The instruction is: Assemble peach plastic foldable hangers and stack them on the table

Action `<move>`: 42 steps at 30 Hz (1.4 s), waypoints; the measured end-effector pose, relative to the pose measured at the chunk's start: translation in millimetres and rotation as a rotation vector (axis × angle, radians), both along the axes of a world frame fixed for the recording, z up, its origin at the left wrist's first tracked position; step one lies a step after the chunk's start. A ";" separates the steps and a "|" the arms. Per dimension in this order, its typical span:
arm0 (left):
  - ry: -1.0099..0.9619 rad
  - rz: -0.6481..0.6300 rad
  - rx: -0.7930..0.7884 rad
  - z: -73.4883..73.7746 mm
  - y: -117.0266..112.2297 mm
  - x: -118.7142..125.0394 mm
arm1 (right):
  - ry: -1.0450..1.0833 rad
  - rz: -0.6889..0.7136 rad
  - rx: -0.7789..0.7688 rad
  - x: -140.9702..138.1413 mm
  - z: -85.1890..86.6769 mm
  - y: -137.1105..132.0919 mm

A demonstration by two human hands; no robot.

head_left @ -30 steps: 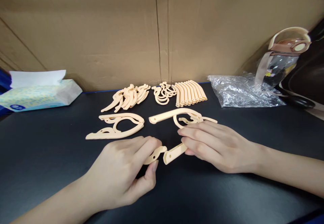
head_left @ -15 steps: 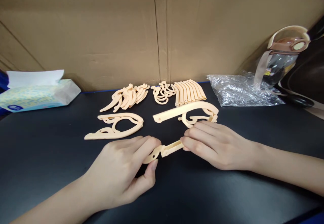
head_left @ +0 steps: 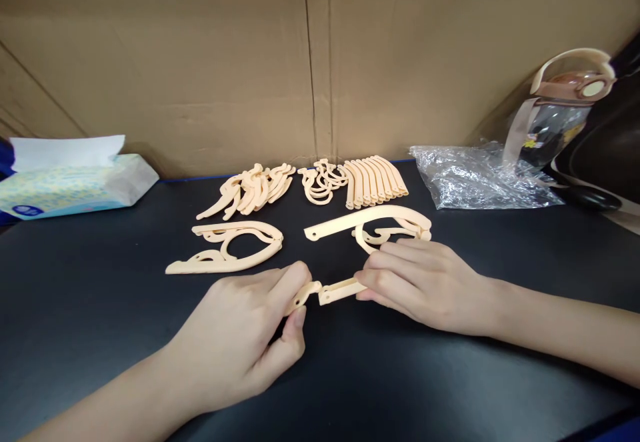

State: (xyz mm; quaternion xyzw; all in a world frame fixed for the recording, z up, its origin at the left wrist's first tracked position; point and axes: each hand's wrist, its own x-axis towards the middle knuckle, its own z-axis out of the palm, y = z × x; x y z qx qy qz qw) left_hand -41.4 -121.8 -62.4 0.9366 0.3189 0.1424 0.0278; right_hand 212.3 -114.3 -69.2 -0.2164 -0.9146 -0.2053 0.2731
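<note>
At the lower centre of the frame, the left hand (head_left: pixel 245 342) pinches a curved beige plastic piece (head_left: pixel 305 293) between thumb and forefinger. Its tip meets the end of a straight beige bar (head_left: pixel 343 289), which the right hand (head_left: pixel 420 282), at centre right, grips with curled fingers. The joint lies between the two hands on the black table (head_left: pixel 100 309). Just above the right hand's fingers rests a partly built hanger frame (head_left: pixel 370 219), and a folded hanger (head_left: pixel 230 250) lies to its left. Higher up are a pile of curved parts (head_left: pixel 255 189), hooks (head_left: pixel 321 183) and a row of bars (head_left: pixel 376 179). A tissue pack (head_left: pixel 70 179) sits at the left, and a plastic bag (head_left: pixel 475 179) and a bottle (head_left: pixel 560 115) at the right, before a cardboard wall (head_left: pixel 200 62).
</note>
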 end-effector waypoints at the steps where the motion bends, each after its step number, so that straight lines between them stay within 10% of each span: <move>1: 0.001 -0.007 -0.001 -0.2 0.1 0.0 | 0.002 0.002 -0.001 -0.3 -0.2 -0.4; 42: 0.194 -0.057 0.475 -17.0 3.9 -4.1 | 0.022 0.012 -0.088 -3.0 0.3 -7.4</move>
